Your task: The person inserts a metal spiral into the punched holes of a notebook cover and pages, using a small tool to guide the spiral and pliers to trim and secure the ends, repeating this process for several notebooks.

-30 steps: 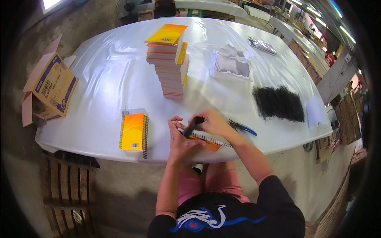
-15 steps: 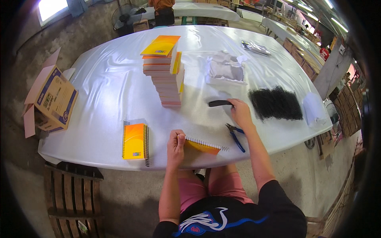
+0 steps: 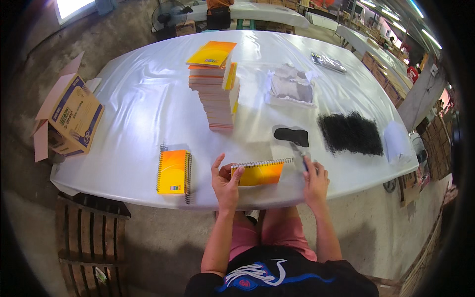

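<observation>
- Spreading across most of the view, a wrinkled white sheet (image 3: pixel 138 99) covers the table and throws back patches of light.
- Around it lie a grey concrete floor (image 3: pixel 170 227), a stained wall with a bright window (image 3: pixel 74 9) at far left, a fan (image 3: pixel 169 17), a person in an orange top (image 3: pixel 218 11) at the far side, and lit ceiling tubes at far right.
- Slatted wood (image 3: pixel 91 237) stands on the floor at near left.
- Dark blue bands and printed lettering mark the open-flapped carton (image 3: pixel 76 116) at left; a small multicoloured printed block (too small to make out) sits on the top cover of the tall notebook stack (image 3: pixel 210 89) and on the orange-yellow pair of notebooks (image 3: pixel 173 173) at near left.
- Near the table's near edge, between the hands, the spiral notebook (image 3: pixel 260 175) has its wire along the far side.
- The left hand (image 3: pixel 227 185) pinches its left end between thumb and fingers.
- The right hand (image 3: pixel 315 180) curls around the pliers (image 3: pixel 305 161), which are blurred; how wide their tips stand, I cannot tell.
- Just beyond lies a flat black piece (image 3: pixel 291 135), with a mass of black coils (image 3: pixel 351 133) to its right.
</observation>
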Demonstrator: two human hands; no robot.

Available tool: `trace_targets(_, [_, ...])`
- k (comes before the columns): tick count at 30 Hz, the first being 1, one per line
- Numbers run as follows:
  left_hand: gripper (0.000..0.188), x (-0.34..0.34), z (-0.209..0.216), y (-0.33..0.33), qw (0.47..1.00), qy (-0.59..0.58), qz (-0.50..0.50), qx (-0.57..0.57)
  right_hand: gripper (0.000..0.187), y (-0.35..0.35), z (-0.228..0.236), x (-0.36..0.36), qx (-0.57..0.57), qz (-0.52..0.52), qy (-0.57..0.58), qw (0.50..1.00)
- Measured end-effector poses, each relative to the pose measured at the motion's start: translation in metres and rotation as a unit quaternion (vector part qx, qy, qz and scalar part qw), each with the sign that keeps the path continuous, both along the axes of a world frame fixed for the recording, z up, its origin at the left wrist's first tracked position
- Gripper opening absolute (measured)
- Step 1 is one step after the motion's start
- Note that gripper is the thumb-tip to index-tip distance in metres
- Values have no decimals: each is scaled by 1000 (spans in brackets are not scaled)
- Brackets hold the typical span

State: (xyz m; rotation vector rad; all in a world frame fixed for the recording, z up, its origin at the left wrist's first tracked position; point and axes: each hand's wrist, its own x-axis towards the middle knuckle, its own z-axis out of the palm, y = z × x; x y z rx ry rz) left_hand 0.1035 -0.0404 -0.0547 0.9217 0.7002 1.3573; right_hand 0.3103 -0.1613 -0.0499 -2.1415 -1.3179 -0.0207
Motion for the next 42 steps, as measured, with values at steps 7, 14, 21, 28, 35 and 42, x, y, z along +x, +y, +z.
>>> trace_targets(7, [72,-1,20,-17,936,178,195,232,40,-4,97,-64,126,232,37,964])
trace_targets(14, [74,-9,46,-23,913,212,198,285,41,-1,107,-91,130,254,18,958])
trace_targets(21, [71,-9,47,-28,918,216,172,286,39,3,107,-96,110,267,23,957])
trace_targets(28, [75,-10,47,-27,882,264,199,335,38,5,100,-94,83,276,36,957])
trace_targets(35, [78,-12,38,-32,886,269,196,323,44,3,81,-87,-24,373,669,643])
trace_targets(42, [77,-5,40,-24,918,173,223,279,46,4,61,-87,11,341,493,800])
